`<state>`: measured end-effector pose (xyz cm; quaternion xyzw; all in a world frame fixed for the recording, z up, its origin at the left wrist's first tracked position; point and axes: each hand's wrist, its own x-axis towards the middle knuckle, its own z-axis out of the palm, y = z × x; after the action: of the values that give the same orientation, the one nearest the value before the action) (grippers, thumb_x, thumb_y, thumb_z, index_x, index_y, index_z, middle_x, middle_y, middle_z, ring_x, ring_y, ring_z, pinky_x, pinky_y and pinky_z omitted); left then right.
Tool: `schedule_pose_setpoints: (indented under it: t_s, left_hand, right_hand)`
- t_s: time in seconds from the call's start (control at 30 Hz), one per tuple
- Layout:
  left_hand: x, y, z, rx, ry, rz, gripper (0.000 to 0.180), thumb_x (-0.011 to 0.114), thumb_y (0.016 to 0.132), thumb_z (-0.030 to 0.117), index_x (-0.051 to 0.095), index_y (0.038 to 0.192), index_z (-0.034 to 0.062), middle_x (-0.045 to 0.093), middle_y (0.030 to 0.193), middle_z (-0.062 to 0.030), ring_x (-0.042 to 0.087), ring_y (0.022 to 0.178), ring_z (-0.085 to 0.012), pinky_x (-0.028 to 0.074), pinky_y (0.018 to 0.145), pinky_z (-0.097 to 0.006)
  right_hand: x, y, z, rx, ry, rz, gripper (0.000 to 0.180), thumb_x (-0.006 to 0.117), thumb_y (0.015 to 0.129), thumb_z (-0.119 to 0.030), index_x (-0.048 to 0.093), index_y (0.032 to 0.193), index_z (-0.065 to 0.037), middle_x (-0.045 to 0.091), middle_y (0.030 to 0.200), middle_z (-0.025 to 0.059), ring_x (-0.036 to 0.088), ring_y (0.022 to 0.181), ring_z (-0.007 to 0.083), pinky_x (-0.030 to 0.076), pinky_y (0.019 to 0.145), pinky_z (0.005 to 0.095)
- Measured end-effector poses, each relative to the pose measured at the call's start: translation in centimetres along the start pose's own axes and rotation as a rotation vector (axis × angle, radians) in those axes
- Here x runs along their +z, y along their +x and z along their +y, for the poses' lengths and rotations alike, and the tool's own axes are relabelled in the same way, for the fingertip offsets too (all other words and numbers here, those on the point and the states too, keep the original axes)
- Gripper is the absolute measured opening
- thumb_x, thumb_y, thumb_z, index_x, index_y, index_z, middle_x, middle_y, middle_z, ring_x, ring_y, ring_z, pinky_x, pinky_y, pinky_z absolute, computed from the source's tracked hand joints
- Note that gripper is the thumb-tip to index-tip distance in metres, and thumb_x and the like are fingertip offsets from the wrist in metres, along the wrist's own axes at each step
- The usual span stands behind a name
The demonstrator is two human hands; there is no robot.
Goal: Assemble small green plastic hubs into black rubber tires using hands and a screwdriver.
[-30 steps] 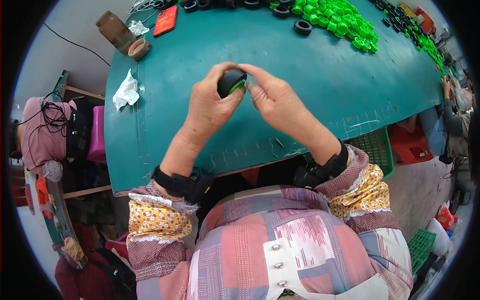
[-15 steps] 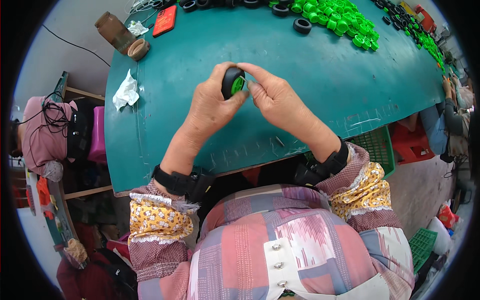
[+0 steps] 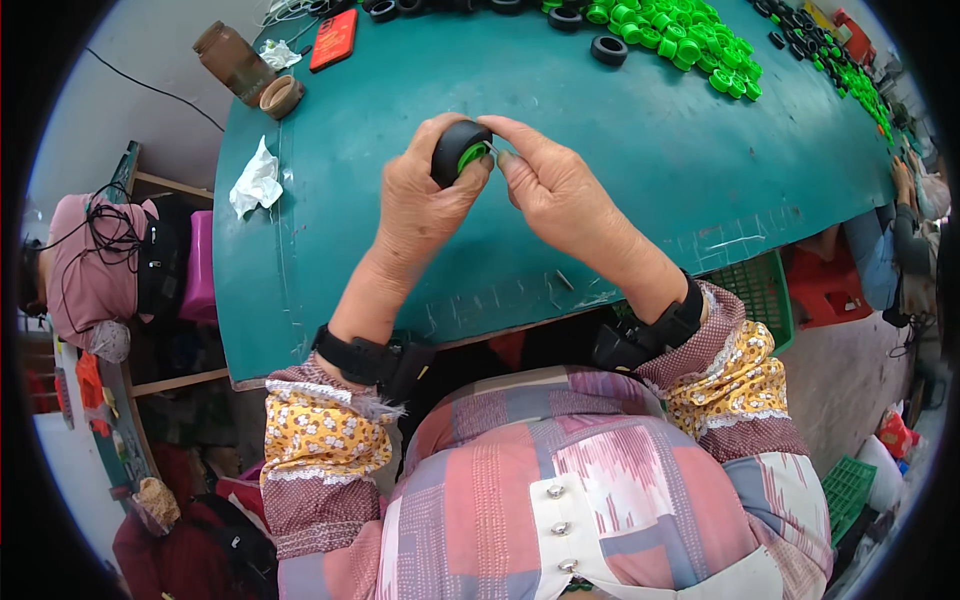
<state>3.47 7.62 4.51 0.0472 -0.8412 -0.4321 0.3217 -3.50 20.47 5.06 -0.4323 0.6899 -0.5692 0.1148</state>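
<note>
My left hand (image 3: 420,200) grips a small black rubber wheel with a bright green hub (image 3: 460,152) above the teal table (image 3: 330,270). My right hand (image 3: 555,190) meets it from the right, thumb and fingertips pinched at the green hub; what it pinches is too small to tell. Both wrists wear black bands. A heap of loose green hubs (image 3: 690,40) lies at the far edge, with black tyres (image 3: 608,50) beside it.
A crumpled white tissue (image 3: 256,182) lies at the table's left. A brown jar (image 3: 230,62), its lid (image 3: 281,97) and a red phone (image 3: 333,40) sit at the far left corner. A green crate (image 3: 760,295) stands under the right edge.
The wheel has turned in my hands, so its green hub faces more toward me, and my left fingers have shifted around the tyre. Both hands stay at the same spot.
</note>
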Motion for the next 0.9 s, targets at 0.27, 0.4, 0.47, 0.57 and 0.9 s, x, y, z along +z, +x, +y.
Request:
schedule_pose_setpoints:
  t_s: [0.27,0.4,0.47,0.57,0.9]
  left_hand:
    - [-0.6,0.6,-0.2,-0.121,0.218,-0.217,0.024,0.061,0.073,0.011,0.052,0.094,0.0033,0.058,0.071,-0.0107,0.057,0.063,-0.0204,0.046,0.057,-0.031]
    - [-1.1,0.6,-0.8,-0.265,0.2,-0.384,0.026,0.061,0.074,0.009,0.052,0.098,0.0029,0.057,0.075,-0.0084,0.053,0.064,-0.0144,0.045,0.061,-0.027]
    - [-0.1,0.3,-0.6,-0.171,0.158,-0.246,0.027,0.062,0.073,0.01,0.052,0.097,0.0033,0.058,0.071,-0.0107,0.056,0.062,-0.0192,0.046,0.059,-0.029]
    - [0.6,-0.2,-1.3,-0.049,0.039,-0.045,0.028,0.062,0.071,0.01,0.052,0.096,0.0035,0.058,0.068,-0.0127,0.059,0.06,-0.0235,0.047,0.057,-0.03]
    - [-0.8,1.1,0.4,-0.13,0.114,-0.196,0.019,0.058,0.072,0.006,0.05,0.089,0.0006,0.056,0.064,-0.0143,0.057,0.057,-0.0229,0.045,0.054,-0.031]
  right_hand:
    - [0.7,-1.3,-0.5,0.024,-0.2,0.01,0.031,0.043,0.085,-0.008,0.042,0.114,0.002,0.056,0.07,0.0251,0.056,0.065,0.0406,0.044,0.057,0.0428]
    - [1.0,-0.4,1.4,0.018,-0.126,0.0,0.031,0.044,0.085,-0.009,0.042,0.113,0.004,0.056,0.073,0.0266,0.056,0.067,0.0405,0.044,0.059,0.0429]
    - [0.6,0.2,2.5,-0.07,-0.113,0.037,0.031,0.043,0.085,-0.01,0.042,0.113,0.005,0.056,0.074,0.0268,0.056,0.068,0.0402,0.044,0.06,0.0422]
    - [-0.2,0.7,1.5,0.077,0.019,-0.005,0.032,0.043,0.085,-0.01,0.043,0.113,0.004,0.056,0.076,0.0271,0.056,0.069,0.0389,0.045,0.061,0.0404]
    - [-0.1,-0.4,-0.3,-0.011,-0.257,-0.013,0.037,0.043,0.084,-0.008,0.038,0.118,0.005,0.056,0.064,0.0223,0.055,0.058,0.0379,0.044,0.053,0.0439]
